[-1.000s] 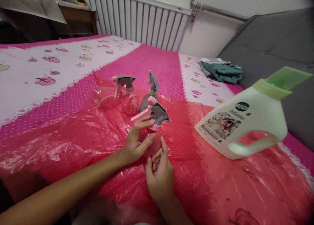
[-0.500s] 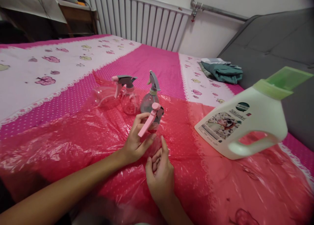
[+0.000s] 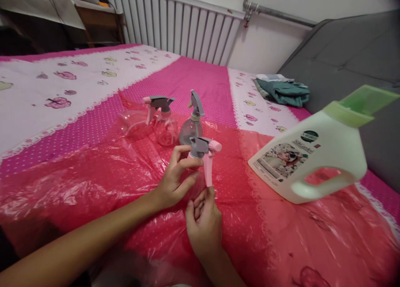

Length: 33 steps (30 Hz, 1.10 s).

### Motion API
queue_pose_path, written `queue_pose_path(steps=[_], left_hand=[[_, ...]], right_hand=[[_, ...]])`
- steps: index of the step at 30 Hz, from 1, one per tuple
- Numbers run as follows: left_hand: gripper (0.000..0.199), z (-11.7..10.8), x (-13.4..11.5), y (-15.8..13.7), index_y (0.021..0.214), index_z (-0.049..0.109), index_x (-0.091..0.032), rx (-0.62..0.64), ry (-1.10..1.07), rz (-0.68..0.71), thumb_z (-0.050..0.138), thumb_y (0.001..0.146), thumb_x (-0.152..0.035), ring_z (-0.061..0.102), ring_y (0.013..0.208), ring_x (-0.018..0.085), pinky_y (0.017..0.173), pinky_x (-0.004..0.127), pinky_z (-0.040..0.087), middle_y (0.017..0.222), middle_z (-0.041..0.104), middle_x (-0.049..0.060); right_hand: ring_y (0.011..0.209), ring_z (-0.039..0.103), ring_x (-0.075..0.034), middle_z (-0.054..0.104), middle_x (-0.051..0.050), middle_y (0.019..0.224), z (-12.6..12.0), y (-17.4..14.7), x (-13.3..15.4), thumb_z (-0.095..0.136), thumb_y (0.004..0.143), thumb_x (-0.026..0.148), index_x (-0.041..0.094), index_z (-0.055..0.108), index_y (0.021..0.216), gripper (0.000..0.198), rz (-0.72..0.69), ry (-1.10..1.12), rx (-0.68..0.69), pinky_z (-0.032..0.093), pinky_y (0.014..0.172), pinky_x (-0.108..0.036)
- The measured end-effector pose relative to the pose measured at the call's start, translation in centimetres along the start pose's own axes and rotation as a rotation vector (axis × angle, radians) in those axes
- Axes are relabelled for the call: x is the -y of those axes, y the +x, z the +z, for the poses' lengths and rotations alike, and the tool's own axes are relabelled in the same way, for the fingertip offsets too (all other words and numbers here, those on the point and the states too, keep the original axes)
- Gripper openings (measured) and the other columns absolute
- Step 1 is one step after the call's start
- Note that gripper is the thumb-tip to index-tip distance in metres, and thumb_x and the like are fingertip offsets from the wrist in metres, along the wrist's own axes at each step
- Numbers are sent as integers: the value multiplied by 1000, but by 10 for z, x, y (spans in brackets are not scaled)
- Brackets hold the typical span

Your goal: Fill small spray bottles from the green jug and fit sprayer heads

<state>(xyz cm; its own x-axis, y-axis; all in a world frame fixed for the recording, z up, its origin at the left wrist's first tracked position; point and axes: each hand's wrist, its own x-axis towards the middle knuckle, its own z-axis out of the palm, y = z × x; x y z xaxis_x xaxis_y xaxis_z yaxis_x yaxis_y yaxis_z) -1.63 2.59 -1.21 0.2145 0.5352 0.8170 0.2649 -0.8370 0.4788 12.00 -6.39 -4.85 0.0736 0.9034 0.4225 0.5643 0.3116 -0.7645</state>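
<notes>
Holding spray bottle [image 3: 200,146] at its collar with left hand [image 3: 175,176], pinched between thumb and fingers, with nozzle pointing right. Curling right hand [image 3: 204,222] beside the clear lower body; cannot tell whether pressed onto it. Located over red plastic sheet [image 3: 93,195]. Close behind, noted gray-topped bottle [image 3: 191,132] and pink-triggered bottle [image 3: 165,130], both near the sheet's far edge; little room that way. Rightward, noted broad open strip before reaching jug [image 3: 309,153], well apart. Leftward, likewise wide.

Three spray heads [image 3: 200,145], one jug [image 3: 315,143], one cloth stack [image 3: 283,91]
</notes>
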Motion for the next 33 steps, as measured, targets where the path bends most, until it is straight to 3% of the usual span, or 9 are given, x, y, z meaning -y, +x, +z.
queue_pose_path(steps=[9,15,19,24,33], left_hand=[[43,1,-3,-1,124,71,-31,1,19,-20,55,94,-4,53,127,23,113,44,53,130,44,6],[56,2,-3,1,145,62,-38,-12,44,34,53,99,-8,54,127,24,110,44,55,131,45,7],[52,2,-2,3,151,52,-37,-34,3,37,58,103,-17,55,122,24,103,42,57,128,48,7],[42,1,-4,3,143,57,-38,-11,29,16,54,106,-18,56,119,24,103,43,56,125,47,6],[41,-1,-4,2,148,61,-35,12,-25,5,48,111,-21,58,124,25,107,41,54,131,58,10]], right_hand=[[50,59,-12,64,5,72,0,0,0,50,94,18,13,41,160,67,-21,5,-9,47,47,-24],[49,57,-12,63,5,71,0,0,-1,51,92,18,12,39,162,71,19,28,7,45,46,-24],[51,59,-13,63,5,72,-2,1,1,51,92,18,14,38,165,74,33,38,8,49,49,-25],[51,59,-12,62,6,71,-3,2,3,51,92,18,15,36,166,75,41,43,24,48,49,-24],[51,58,-12,64,5,74,-1,0,1,52,92,18,15,36,164,74,24,33,12,46,48,-24]])
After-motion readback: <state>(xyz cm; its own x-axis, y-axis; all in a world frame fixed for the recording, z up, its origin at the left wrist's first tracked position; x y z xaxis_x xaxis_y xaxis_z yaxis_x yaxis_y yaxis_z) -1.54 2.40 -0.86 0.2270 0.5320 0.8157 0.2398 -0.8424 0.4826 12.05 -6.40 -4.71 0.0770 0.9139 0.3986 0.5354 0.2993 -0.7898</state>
